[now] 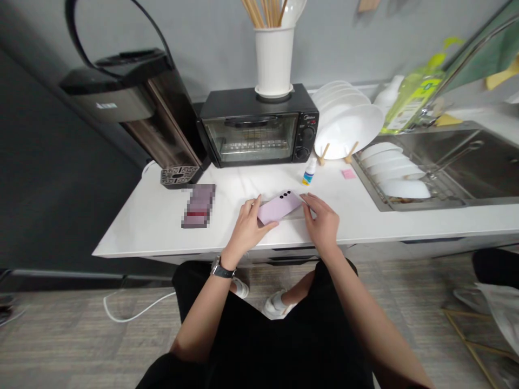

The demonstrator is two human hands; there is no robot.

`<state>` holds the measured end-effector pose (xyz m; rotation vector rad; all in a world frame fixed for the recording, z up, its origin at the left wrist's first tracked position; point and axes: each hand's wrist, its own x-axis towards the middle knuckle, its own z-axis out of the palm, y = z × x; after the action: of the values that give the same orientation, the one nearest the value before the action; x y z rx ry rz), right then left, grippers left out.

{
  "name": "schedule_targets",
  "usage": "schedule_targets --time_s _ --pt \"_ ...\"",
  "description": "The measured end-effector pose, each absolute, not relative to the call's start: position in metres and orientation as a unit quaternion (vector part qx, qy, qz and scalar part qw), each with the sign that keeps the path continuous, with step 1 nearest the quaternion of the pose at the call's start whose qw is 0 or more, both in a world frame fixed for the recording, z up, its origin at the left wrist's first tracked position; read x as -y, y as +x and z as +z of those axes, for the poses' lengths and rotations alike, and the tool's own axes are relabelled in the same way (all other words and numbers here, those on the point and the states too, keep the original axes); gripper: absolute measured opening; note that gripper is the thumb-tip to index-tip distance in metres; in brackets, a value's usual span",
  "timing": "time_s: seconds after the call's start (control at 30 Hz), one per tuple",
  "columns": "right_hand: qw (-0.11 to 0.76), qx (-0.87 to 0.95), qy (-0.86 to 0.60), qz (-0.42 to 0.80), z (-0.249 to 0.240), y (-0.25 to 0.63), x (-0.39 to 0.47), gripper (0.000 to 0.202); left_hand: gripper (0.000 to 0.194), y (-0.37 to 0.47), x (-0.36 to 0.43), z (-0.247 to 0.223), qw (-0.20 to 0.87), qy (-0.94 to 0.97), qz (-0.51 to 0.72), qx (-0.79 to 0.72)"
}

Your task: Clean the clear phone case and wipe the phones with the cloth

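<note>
We see one sink (492,165) at two o'clock with four or more bowls (405,188); one oven (251,139) at twelve, under one cup (273,62) of sticks (263,13). Nearer, our left hand (247,224) holds one purple phone (279,209); our right hand's (323,221) fingers look narrow, grip unclear.

head cam, fwd + down, over counter (133,237)

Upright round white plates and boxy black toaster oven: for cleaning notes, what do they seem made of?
Upright plates: probably glazed ceramic by their soft sheen, perhaps melamine. Toaster oven: likely painted metal, given its dark satin shell; the see-through door looks like glass.
</note>
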<state>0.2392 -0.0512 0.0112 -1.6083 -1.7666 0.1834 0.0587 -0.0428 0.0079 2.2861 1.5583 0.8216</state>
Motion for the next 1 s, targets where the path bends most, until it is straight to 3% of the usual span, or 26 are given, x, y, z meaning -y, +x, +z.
schedule_targets --time_s 0.33,0.53,0.8,1.0 --pt "0.188 0.874 -0.44 0.086 0.025 0.183 0.062 0.035 0.063 0.048 0.047 0.005 0.138 0.785 0.287 -0.531" --pt "0.209 0.797 -0.565 0.044 0.022 0.214 0.039 0.042 0.066 0.05 0.045 0.009 0.152 0.774 0.3 -0.536" --pt "0.179 0.868 -0.452 0.106 0.025 0.184 0.064 0.042 0.069 0.05 0.044 0.007 0.166 0.767 0.293 -0.546" --pt "0.215 0.791 -0.57 0.06 0.019 0.22 0.051 0.041 0.069 0.053 0.04 0.006 0.169 0.758 0.308 -0.549"
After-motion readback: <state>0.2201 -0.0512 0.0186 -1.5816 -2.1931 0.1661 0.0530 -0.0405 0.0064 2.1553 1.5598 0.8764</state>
